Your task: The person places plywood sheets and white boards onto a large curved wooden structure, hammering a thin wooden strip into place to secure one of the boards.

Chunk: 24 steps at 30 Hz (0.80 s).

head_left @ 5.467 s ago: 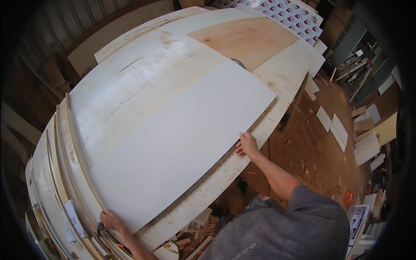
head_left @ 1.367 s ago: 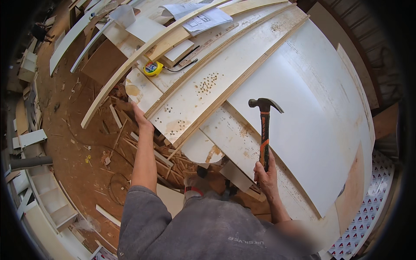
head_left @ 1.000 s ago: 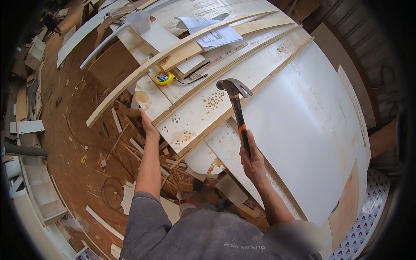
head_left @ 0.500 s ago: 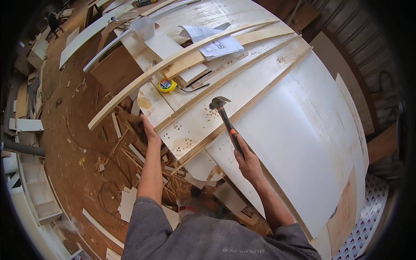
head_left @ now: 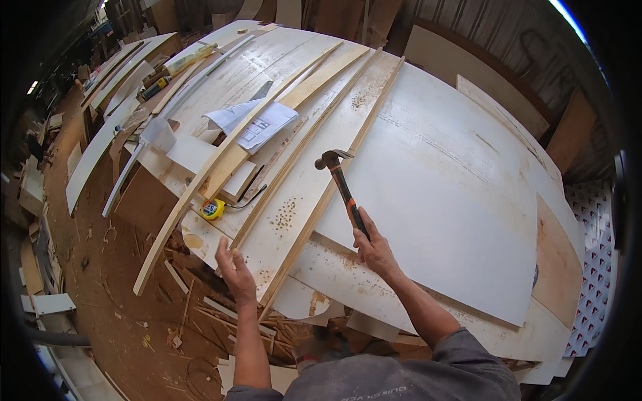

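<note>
Hammer: the hammer (head_left: 346,194) is raised over the left edge of the panel (head_left: 441,220), head away from the body, claw pointing toward the panel, face pointing away from it.
Right hand: the right hand (head_left: 374,250) is closed around the lower handle, above the panel's near left corner.
Left hand: the left hand (head_left: 235,275) is well left of the panel, fingers raised and parted, gripping nothing visible; whether it touches the strip (head_left: 278,188) behind it, I cannot tell.
Panel: white and flat, on the bench (head_left: 328,269).
Wood: a batten (head_left: 300,246) runs along the panel's left side; the strip lies farther left, and a long curved board (head_left: 157,250) beyond that.
Tape: the yellow tape (head_left: 213,209) sits well left of the panel, near the curved board.
Papers: the papers (head_left: 266,123) lie left of the panel, partly under the curved board.
Plywood: the brown sheet (head_left: 558,254) is right of the panel.
</note>
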### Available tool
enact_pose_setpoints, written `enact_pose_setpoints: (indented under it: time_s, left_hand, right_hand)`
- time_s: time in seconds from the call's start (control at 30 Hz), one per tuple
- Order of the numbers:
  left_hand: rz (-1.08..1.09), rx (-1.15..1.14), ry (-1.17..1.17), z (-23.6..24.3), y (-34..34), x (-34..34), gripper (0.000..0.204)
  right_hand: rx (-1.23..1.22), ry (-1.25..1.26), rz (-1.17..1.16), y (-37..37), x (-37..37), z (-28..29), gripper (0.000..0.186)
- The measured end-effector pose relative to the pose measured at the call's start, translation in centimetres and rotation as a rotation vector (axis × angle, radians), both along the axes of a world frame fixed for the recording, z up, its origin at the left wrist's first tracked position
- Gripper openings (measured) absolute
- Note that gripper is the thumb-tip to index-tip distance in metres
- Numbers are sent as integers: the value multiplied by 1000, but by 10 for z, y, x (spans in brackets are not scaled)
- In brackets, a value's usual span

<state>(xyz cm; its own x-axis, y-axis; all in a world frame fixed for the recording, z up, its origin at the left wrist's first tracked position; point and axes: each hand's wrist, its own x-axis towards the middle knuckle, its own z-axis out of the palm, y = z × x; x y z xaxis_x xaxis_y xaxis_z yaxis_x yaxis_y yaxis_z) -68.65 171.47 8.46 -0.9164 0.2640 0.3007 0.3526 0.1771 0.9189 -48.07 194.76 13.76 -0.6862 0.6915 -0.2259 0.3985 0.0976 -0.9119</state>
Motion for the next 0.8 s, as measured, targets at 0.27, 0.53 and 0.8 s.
enact_pose_setpoints:
  time_s: [0.27,0.53,0.8]
  left_hand:
    - [-393,-737,375,-14,157,18,53]
    - [-446,-765,352,-14,161,20,49]
    - [-422,-750,421,-15,161,16,50]
  right_hand:
    - [140,-113,-194,157,-67,15,52]
    - [729,-48,-292,270,-140,-25,49]
    - [745,-285,-197,280,-151,-57,50]
